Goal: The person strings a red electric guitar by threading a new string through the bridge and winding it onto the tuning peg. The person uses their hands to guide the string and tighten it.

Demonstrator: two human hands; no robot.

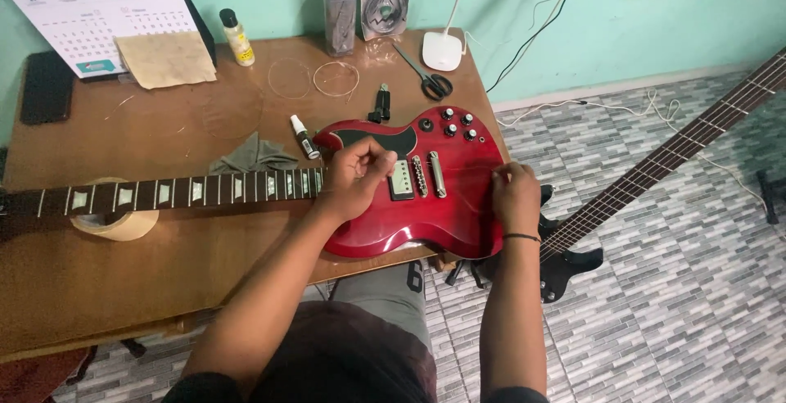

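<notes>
A red electric guitar (458, 206) lies flat on a brown wooden table (123, 280), its dark neck (164, 192) running to the left and resting on a roll of tape (119, 224). My left hand (358, 175) lies over the body near the neck pickup, fingers curled and pinched together. My right hand (514, 192) grips the guitar's right edge by the tail end. Whether the left fingers hold a string I cannot tell.
On the table are a grey cloth (252, 156), a small white bottle (304, 137), a black tool (381, 103), scissors (427, 75), coiled strings (336, 78), a yellow bottle (237, 37), a desk calendar (102, 22) and a phone (47, 86). A black bass guitar (655, 174) lies on the tiled floor at right.
</notes>
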